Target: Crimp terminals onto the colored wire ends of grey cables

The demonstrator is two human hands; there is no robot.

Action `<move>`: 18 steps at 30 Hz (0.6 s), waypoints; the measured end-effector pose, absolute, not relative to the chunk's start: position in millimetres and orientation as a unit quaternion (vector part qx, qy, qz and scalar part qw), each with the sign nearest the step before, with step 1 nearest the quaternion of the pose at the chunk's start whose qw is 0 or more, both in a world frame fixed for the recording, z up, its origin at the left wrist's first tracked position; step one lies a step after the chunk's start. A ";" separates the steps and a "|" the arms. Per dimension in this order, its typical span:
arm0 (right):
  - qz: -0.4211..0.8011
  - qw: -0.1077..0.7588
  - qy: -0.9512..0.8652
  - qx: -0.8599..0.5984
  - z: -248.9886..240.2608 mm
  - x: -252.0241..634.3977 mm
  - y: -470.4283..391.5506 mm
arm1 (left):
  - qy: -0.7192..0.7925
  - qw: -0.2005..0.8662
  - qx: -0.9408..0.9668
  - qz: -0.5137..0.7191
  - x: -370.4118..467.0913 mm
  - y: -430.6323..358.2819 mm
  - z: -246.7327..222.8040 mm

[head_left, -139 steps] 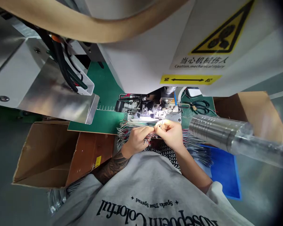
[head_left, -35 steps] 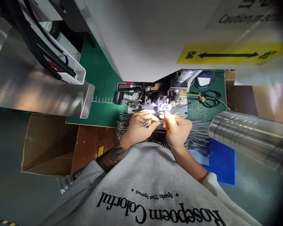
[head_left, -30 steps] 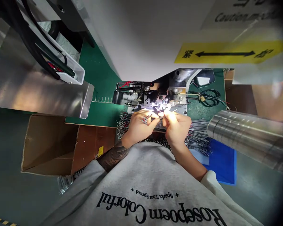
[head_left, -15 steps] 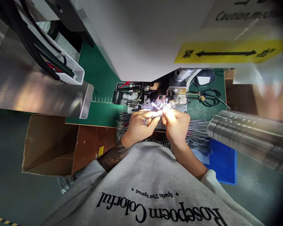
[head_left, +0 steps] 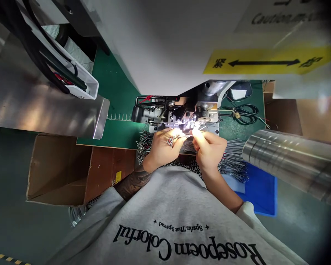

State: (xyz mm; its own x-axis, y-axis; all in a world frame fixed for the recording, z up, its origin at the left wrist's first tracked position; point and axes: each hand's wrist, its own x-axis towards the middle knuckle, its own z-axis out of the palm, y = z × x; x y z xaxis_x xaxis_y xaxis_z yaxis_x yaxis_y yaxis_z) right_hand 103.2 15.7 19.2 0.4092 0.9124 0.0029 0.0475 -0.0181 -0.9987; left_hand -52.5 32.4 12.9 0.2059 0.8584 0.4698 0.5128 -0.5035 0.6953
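At frame centre, left hand (head_left: 162, 150) curled around a small bundle of wires (head_left: 171, 141), coloured tips poking out between the fingers; right hand (head_left: 209, 149) just beside it, thumb and forefinger pinched on a single thin wire (head_left: 200, 129) angled up toward the lit crimping mechanism (head_left: 182, 117) directly above both hands. Loose grey wires (head_left: 233, 160) fanned out along the edge of the green bench (head_left: 118, 99), partly over a blue tray (head_left: 260, 189) at lower right. Black scissors (head_left: 244, 112) flat on the green surface, right of the mechanism. Open cardboard box (head_left: 60, 169) at lower left, below the bench edge. Shiny metal cylinder (head_left: 289, 162) crossing the right side of the frame, close to the camera
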 end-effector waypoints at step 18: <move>0.405 0.569 -0.403 -0.591 27.4 100.7 25.0 | 0.483 0.218 0.745 0.404 -53.1 31.3 13.3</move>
State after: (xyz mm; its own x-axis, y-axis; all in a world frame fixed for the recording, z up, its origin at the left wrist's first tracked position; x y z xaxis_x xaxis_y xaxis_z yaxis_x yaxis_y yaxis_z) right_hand 100.7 25.0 27.4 0.3466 0.9378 -0.0200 0.0163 -0.0273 -0.9995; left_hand -53.1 31.3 13.3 0.2066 0.8970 0.3907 0.5441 -0.4372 0.7161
